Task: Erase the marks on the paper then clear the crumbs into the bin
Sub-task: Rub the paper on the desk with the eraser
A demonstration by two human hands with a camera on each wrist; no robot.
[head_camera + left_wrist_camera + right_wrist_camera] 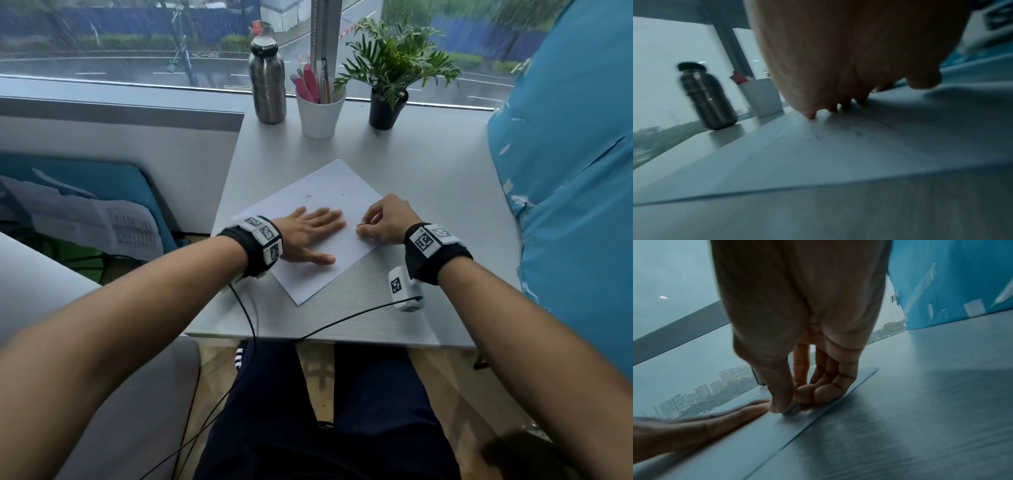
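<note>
Right hand [797,331] pinching small eraser [791,408], hidden overhead, on paper [329,192]

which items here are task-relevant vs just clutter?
Job:
white sheet of paper with faint pencil marks
small pale eraser, pinched by right hand
left hand, pressing paper flat

Clutter:
steel water bottle
white pen cup
potted green plant

Grey table [428,164] is carrying white paper [342,192] lying askew mid-table; at the far edge w/ window behind, steel bottle [268,82], white pen cup [320,116] & black-potted plant [385,109] are standing in a row.
</note>
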